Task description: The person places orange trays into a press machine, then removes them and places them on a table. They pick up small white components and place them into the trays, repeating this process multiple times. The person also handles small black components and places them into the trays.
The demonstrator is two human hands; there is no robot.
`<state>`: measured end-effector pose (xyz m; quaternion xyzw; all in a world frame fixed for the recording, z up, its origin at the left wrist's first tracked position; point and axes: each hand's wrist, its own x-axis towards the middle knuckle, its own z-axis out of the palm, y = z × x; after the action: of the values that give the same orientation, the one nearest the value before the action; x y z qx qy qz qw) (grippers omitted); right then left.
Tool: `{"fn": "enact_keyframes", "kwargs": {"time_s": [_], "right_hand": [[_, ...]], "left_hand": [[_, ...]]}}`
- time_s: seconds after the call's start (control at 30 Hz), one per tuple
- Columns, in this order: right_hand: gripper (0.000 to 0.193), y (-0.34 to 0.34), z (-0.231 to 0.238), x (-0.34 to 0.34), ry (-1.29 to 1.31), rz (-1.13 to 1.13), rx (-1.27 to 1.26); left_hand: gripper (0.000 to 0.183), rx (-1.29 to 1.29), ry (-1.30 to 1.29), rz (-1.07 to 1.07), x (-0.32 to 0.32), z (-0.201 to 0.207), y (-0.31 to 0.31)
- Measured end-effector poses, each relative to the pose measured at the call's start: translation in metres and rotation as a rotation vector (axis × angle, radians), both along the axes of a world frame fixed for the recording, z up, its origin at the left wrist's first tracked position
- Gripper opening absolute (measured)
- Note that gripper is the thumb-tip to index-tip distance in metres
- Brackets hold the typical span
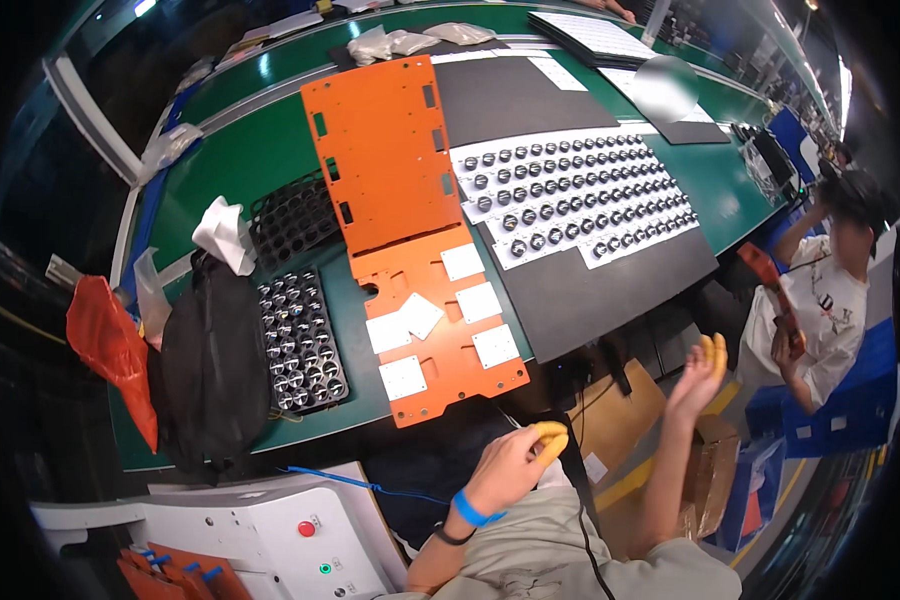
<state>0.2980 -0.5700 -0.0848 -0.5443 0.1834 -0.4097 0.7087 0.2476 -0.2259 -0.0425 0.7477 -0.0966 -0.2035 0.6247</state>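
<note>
My left hand (511,465) is held above my lap, near the front edge of the orange hinged fixture (375,150). Its yellow-covered thumb and forefinger are curled together; whatever they might hold is hidden. A blue strap circles that wrist. Out to the right, past the table edge, my right hand (692,382) is raised with yellow-covered fingers stretched upward, nothing visible in them. The fixture lies unfolded. Several square white plates (478,303) rest on its near panel, one turned askew and overlapping another.
Black knobs on white sheets (570,190) stand in rows on a dark mat (590,300). Left of the fixture are a filled black tray (300,340), another tray (295,215) and a black bag (205,360). A white machine (270,535) stands nearby. A co-worker (815,300) holds red-orange parts.
</note>
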Motion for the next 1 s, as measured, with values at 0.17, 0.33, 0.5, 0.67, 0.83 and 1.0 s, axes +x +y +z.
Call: {"fn": "enact_keyframes", "kwargs": {"time_s": [0.17, 0.33, 0.5, 0.67, 0.83, 1.0], "right_hand": [[0.043, 0.189, 0.069, 0.029, -0.040, 0.679, -0.636], [0.057, 0.289, 0.101, 0.078, -0.015, 0.953, -1.120], [0.053, 0.315, 0.068, 0.105, -0.075, 0.971, -1.449], [0.037, 0.305, 0.082, 0.118, 0.010, 1.112, -1.432], [0.035, 0.311, 0.101, 0.116, 0.030, 1.068, -1.447], [0.050, 0.304, 0.091, 0.129, 0.018, 0.880, -1.423]], "left_hand": [[0.020, -0.126, -0.060, 0.022, -0.015, 0.039, 0.051], [0.026, -0.278, -0.112, 0.308, -0.030, 0.044, 0.071], [0.022, -0.387, -0.102, 0.546, -0.045, 0.036, 0.068], [0.024, -0.430, -0.072, 0.575, -0.047, 0.021, 0.077], [0.024, -0.454, -0.078, 0.646, -0.045, 0.019, 0.091], [0.031, -0.431, -0.091, 0.724, -0.043, 0.020, 0.108]]}}
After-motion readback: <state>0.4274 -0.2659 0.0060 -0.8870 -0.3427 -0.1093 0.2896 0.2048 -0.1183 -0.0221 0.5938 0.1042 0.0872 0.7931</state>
